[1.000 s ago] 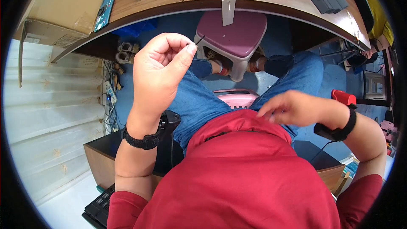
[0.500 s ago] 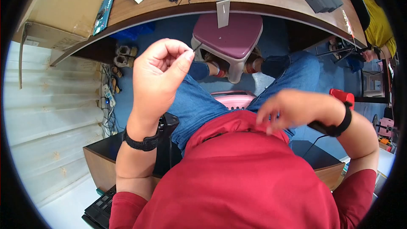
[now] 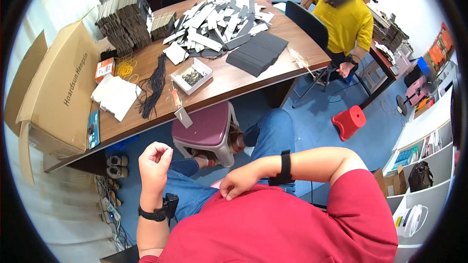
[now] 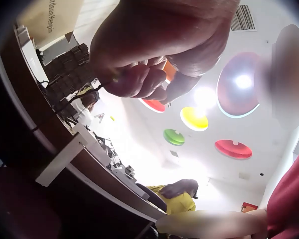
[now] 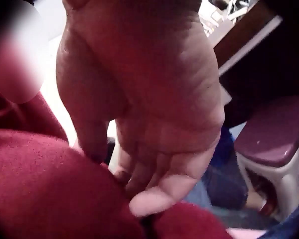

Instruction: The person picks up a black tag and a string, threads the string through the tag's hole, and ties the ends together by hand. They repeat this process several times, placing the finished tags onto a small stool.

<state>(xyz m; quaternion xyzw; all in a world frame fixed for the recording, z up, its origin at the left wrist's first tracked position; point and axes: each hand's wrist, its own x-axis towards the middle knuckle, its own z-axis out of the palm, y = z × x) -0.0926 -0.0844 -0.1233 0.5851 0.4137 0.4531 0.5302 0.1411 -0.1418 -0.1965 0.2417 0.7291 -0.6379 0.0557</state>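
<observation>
Raised above the left thigh, my left hand [image 3: 155,165] pinches the end of a thin black cord between thumb and fingertips. From those fingertips the cord [image 4: 60,110] trails down and to the left in the left wrist view. My right hand [image 3: 240,180] is low over the lap, its fingers bent against the front of the red shirt [image 3: 287,219]. In the right wrist view the thumb and fingers [image 5: 157,199] touch the shirt cloth; I cannot tell whether they pinch it.
The table ahead carries a bundle of black cords [image 3: 155,87], a white box of small parts [image 3: 192,76], dark sheets [image 3: 257,53] and a heap of strips [image 3: 214,24]. A cardboard box [image 3: 63,87] stands left, a purple stool [image 3: 204,126] before the knees. A person in yellow [image 3: 343,24] sits beyond.
The head view has tilted up and turned right, showing more of the table. My right hand has moved inward onto the shirt front. My left hand keeps its pinch.
</observation>
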